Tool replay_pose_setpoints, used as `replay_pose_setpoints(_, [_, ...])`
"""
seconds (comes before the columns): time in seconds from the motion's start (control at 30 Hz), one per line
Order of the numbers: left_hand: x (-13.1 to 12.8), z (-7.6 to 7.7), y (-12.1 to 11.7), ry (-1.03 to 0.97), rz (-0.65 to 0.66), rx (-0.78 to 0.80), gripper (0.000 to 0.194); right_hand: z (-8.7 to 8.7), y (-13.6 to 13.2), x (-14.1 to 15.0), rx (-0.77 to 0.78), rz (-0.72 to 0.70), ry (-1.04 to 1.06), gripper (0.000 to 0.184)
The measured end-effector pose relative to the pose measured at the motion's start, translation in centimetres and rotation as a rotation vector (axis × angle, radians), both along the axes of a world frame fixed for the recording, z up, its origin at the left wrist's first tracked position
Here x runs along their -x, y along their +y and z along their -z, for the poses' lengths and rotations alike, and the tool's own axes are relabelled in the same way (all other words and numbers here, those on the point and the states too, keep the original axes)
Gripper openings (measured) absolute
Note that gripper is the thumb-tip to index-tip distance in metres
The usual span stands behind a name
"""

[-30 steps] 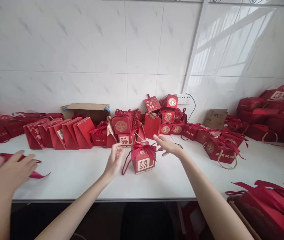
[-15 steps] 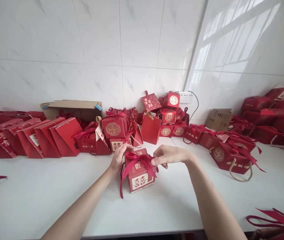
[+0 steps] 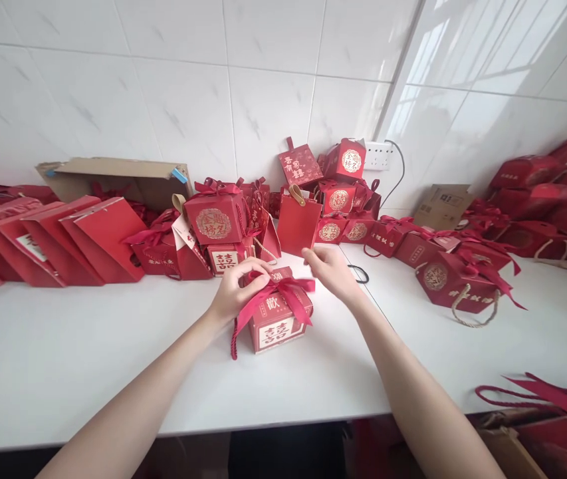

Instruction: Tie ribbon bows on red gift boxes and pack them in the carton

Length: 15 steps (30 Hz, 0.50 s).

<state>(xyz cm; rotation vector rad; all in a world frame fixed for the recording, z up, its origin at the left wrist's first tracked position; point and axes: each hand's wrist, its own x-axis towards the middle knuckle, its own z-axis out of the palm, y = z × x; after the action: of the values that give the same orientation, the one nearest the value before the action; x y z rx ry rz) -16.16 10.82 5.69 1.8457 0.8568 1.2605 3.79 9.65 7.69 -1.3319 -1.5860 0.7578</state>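
In front of me on the white table [image 3: 183,386] stands a red gift box [image 3: 278,332] with a white double-happiness label on its front. A dark pink ribbon bow [image 3: 288,293] is tied over its top, and a twisted red cord [image 3: 234,342] hangs at its left side. At the bow's left loop, my left hand [image 3: 240,286] is closed with thumb and finger pinching the ribbon. My right hand [image 3: 328,269] is raised just above the bow's right loop, apart from it. Its fingers are curled together, and whatever they may hold does not show.
Red paper bags [image 3: 108,239] lean in a row at the left, before a cardboard box [image 3: 118,169]. Stacked gift boxes [image 3: 216,216] line the wall, with a socket strip [image 3: 377,156] behind. A roped hexagonal box [image 3: 455,286] and more boxes [image 3: 527,199] are at the right.
My right hand has let go of the bow's right side and lifted away. My left hand has come forward from the box's side onto the bow's left loop. The camera view has tilted down.
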Motion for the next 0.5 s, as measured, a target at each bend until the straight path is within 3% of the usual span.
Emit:
replay_pose_setpoints(0.07, [0.0,0.0,-0.1,-0.015,0.007,0.004,0.016,-0.3,-1.4,1.1,-0.411,0.102,-0.131,0.029])
replay_pose_setpoints(0.13, [0.0,0.1,-0.1,-0.030,0.032,-0.001,0.018,-0.2,-2.8,2.6,-0.793,-0.076,-0.253,0.025])
replay_pose_setpoints(0.2, [0.0,0.2,-0.1,-0.036,0.052,-0.009,0.019,0.3,-3.8,4.1,-1.025,-0.276,-0.422,0.030])
replay_pose_setpoints(0.27, [0.0,0.2,-0.1,-0.033,0.049,0.000,0.020,1.2,-4.2,5.4,-1.095,-0.321,-0.602,0.034])
replay_pose_setpoints(0.33, [0.0,0.1,-0.1,-0.016,0.035,0.008,0.019,2.0,-4.2,6.3,-1.094,-0.278,-0.725,0.024])
replay_pose_setpoints(0.4, [0.1,-0.2,-0.2,0.009,0.037,0.005,0.017,2.6,-4.1,6.7,-1.111,-0.246,-0.779,0.012])
replay_pose_setpoints(0.5, [0.4,-0.8,-0.3,0.046,0.082,-0.010,0.013,3.0,-4.2,6.7,-1.150,-0.220,-0.773,0.014])
